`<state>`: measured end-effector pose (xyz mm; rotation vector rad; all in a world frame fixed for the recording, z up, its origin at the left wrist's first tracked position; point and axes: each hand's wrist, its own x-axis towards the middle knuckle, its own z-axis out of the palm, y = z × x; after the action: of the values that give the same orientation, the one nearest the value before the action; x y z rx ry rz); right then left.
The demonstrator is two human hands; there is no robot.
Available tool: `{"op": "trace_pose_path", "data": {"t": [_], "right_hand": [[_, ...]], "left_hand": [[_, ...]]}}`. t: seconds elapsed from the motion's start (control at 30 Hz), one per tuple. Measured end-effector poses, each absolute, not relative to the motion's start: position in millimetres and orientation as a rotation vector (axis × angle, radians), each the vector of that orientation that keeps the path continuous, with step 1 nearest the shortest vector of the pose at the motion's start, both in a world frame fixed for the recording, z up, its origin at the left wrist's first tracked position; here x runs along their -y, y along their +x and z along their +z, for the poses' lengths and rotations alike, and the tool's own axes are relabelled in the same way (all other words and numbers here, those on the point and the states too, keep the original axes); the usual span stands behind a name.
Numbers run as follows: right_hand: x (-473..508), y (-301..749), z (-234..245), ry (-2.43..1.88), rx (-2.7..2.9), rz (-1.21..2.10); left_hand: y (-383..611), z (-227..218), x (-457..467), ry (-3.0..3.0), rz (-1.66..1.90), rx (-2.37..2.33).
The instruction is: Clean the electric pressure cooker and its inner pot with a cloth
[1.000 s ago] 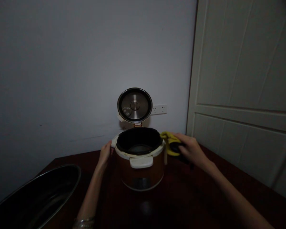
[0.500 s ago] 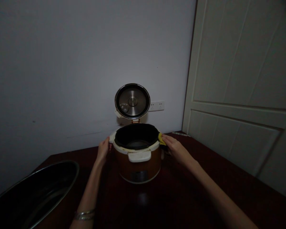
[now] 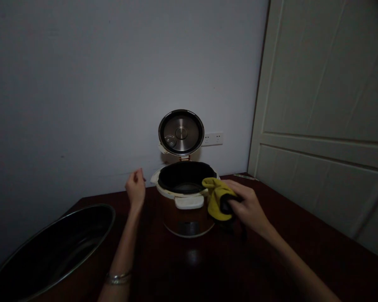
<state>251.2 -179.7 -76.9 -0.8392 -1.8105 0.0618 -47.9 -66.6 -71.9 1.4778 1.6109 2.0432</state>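
My right hand grips a bunched yellow cloth with dark parts, held at the right front of the rice cooker. The cloth covers part of the cooker's right rim. To the left of the cooker, my left hand is raised and apart from it, fingers curled in with nothing seen in them. The cooker has a brown body, a white rim and a white front handle. Its round lid stands up on its hinge, showing a metal inner face. Inside, the cooker is dark.
A large dark pot with a metallic rim stands at the lower left. The dark red table meets a pale wall behind, where a socket panel sits. A white panelled door borders the right side.
My left hand has let go of the cooker's left handle and moved off to the left. My right hand has drawn the cloth nearer, and more of it shows. The view has shifted slightly.
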Motion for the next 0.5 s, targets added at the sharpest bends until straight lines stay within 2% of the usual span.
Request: {"op": "trace_pose_path", "data": {"t": [0.03,0.1,0.2,0.27,0.33,0.5], "right_hand": [[183.5,248.2,-69.3,-0.821,1.776,0.075],[190.1,236.6,-57.3,-0.766,1.752,0.113],[195.1,213.9,-46.4,-0.665,1.702,0.194],[195.1,202.3,-41.9,-0.627,1.630,0.197],[193.7,197.0,-38.8,-0.633,1.574,0.211],[187.1,213.6,-43.7,-0.762,1.487,0.422]], "left_hand": [[-41.6,-60.4,84.4,1.557,2.080,-1.459],[-23.7,-41.3,122.8,1.812,1.926,-1.082],[9.1,-29.9,168.7,2.090,1.352,-0.671],[26.4,-32.3,182.4,2.033,1.192,-0.634],[33.8,-36.8,183.6,1.905,1.189,-0.654],[-5.0,-30.5,158.1,1.786,1.463,-1.052]]}}
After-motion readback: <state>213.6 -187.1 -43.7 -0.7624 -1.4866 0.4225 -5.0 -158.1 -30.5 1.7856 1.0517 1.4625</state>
